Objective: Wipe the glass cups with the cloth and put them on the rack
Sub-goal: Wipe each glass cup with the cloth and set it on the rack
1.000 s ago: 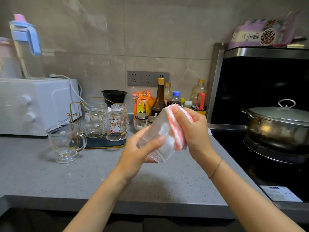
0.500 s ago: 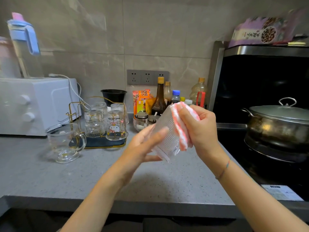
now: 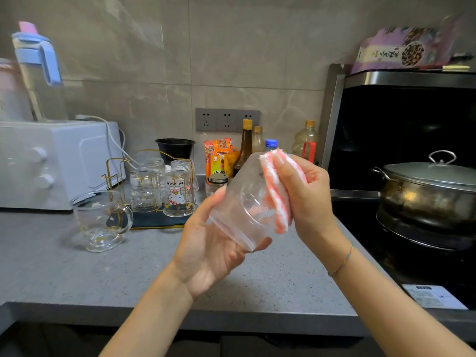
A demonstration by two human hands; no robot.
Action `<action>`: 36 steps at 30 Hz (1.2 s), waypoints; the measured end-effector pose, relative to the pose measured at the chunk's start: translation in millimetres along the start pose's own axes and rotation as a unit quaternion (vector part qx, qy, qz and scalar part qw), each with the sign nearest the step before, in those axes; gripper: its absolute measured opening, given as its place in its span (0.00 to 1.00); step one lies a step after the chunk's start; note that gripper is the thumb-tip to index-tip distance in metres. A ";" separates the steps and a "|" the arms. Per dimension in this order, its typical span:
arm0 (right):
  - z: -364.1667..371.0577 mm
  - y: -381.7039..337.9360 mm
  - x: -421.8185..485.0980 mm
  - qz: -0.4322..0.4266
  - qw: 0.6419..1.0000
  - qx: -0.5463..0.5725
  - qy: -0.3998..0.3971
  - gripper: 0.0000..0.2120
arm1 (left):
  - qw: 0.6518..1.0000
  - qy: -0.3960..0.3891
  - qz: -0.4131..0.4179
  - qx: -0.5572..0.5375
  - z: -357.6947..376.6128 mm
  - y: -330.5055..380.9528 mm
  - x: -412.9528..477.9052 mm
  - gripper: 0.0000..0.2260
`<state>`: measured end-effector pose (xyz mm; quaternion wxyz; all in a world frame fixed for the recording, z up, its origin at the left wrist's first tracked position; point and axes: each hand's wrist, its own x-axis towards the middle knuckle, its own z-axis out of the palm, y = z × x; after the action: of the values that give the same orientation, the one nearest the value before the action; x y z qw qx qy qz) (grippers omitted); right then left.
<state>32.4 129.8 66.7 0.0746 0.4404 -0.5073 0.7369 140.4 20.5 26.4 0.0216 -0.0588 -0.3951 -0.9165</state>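
Observation:
A clear glass cup (image 3: 240,204) is tilted above the counter, its mouth toward me. My left hand (image 3: 208,243) holds it from below, thumb at the rim and fingers up its left side. My right hand (image 3: 306,194) grips a folded pink-and-white cloth (image 3: 277,191) and presses it against the cup's right side. A gold wire rack (image 3: 116,173) on a dark tray stands at the back left with several upturned glasses, one with a cartoon print (image 3: 179,193). A handled glass mug (image 3: 101,220) stands upright in front of the rack.
A white appliance (image 3: 56,163) with a blue-lidded jug on top fills the left. Bottles, jars and packets (image 3: 247,150) line the wall behind my hands. A lidded steel pot (image 3: 430,189) sits on the black cooktop at right. The grey counter's edge (image 3: 180,315) is near me.
The cup has turned in my left hand, and the palm has opened beneath it. My right hand with the cloth has slid along the cup's side. Both hands drifted slightly right.

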 end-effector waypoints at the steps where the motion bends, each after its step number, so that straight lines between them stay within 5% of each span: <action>1: 0.7 0.2 -0.9 -0.001 1.000 0.001 -0.004 0.12 | 0.998 -0.015 -0.024 -0.048 0.0 -0.1 -0.2 0.36; 7: -2.9 5.7 1.2 0.067 0.997 0.005 0.043 0.12 | 0.984 0.052 0.008 0.171 -8.1 2.5 7.7 0.40; 10: -3.6 8.7 4.6 0.052 0.996 -0.063 0.037 0.12 | 0.921 0.100 0.087 0.367 -5.2 10.0 9.0 0.48; 13: -3.7 9.0 7.6 0.042 0.994 -0.098 0.035 0.13 | 0.857 0.111 0.152 0.480 -1.9 6.6 12.2 0.34; 17: 0.7 7.9 9.6 0.027 0.995 -0.099 0.010 0.14 | 0.905 0.105 0.143 0.386 -8.3 1.4 10.0 0.33; 21: 4.6 9.2 6.3 0.038 0.999 -0.030 0.008 0.21 | 0.991 0.054 0.029 0.115 -11.3 -2.8 7.8 0.37; 26: 8.7 15.1 2.5 0.092 0.996 0.012 0.019 0.17 | 0.986 -0.028 -0.032 -0.159 -19.4 -4.8 1.4 0.36; 31: -8.1 37.0 13.5 0.191 0.979 0.013 0.074 0.26 | 0.995 0.077 0.033 -0.049 -43.2 2.9 -0.2 0.28; 36: -6.8 94.4 -7.9 0.354 0.925 -0.130 -0.043 0.19 | 0.972 0.207 0.066 -0.091 -68.3 5.4 -2.0 0.28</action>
<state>-19.3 93.3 -4.1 -0.1565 0.2496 -0.7241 0.6236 136.6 -32.9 -16.5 0.1578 0.1045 -0.2922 -0.9374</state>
